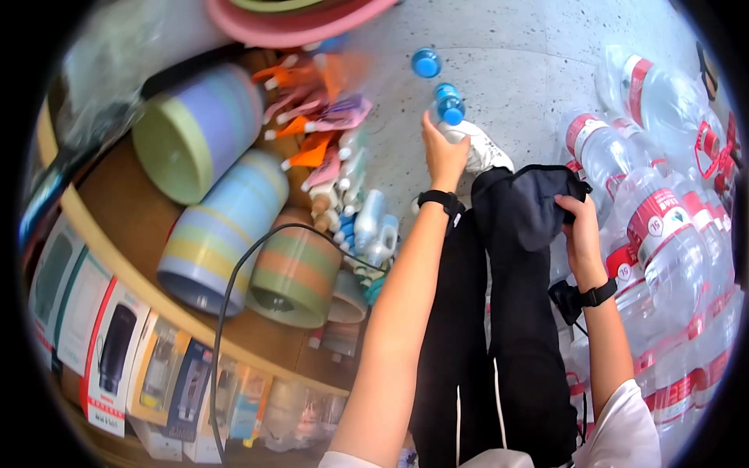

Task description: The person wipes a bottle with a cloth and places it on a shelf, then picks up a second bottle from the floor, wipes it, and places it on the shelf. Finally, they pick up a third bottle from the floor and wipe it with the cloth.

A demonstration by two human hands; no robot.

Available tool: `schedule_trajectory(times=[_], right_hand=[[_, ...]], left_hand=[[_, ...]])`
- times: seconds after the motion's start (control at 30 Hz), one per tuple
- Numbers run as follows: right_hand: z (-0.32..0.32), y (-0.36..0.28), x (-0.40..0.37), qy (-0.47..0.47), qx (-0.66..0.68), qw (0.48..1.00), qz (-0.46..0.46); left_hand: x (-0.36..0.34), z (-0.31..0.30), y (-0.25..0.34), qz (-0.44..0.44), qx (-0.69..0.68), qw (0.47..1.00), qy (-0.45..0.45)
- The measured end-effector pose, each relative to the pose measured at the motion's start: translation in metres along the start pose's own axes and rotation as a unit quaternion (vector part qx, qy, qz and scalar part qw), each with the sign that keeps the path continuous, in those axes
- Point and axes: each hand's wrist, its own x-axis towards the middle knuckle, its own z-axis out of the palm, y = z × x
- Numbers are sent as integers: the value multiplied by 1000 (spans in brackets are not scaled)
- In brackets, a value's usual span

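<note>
My left hand (pixel 446 156) reaches forward over the floor, thumb and forefinger apart, with nothing seen between them. Just beyond its fingertips is a small blue bottle (pixel 449 100), its blue cap turned towards me. A second blue-capped bottle (pixel 426 62) is a little farther off. My right hand (pixel 579 226) grips the edge of a dark cloth cap (pixel 538 204) over my knee, thumb on top and the other fingers mostly hidden. The cap's hollow side faces up. A white shoe (pixel 485 148) shows between my left hand and the cap.
Large clear water bottles (pixel 663 226) with red labels are piled on the right. On the left, a wooden shelf (pixel 211 331) holds striped bins (pixel 226 226), with boxed flasks (pixel 117 351) below. Orange and pink pouches (pixel 316 148) and white bottles (pixel 369 222) line the speckled floor (pixel 530 86).
</note>
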Motion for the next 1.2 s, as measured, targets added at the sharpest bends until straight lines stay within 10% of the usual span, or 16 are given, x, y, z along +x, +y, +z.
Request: schedule_trajectory(times=[0.17, 0.47, 0.83, 0.93, 1.07, 1.2], right_hand=[[-17, 19, 54, -31, 19, 997, -75], [-18, 16, 38, -34, 54, 996, -65], [-25, -37, -150, -91, 99, 980, -145], [-8, -87, -273, -340, -107, 872, -334], [-17, -92, -432, -435, -415, 642, -476], [-23, -96, -546, -517, -418, 539, -518]], left_hand=[[24, 39, -9, 31, -166, 986, 10], [26, 27, -7, 123, -63, 984, 113], [-180, -174, 148, 114, -76, 989, 48], [-289, -257, 210, 136, -64, 989, 11], [-424, -347, 248, 150, -80, 985, -5], [-528, -438, 296, 188, -92, 973, 96]])
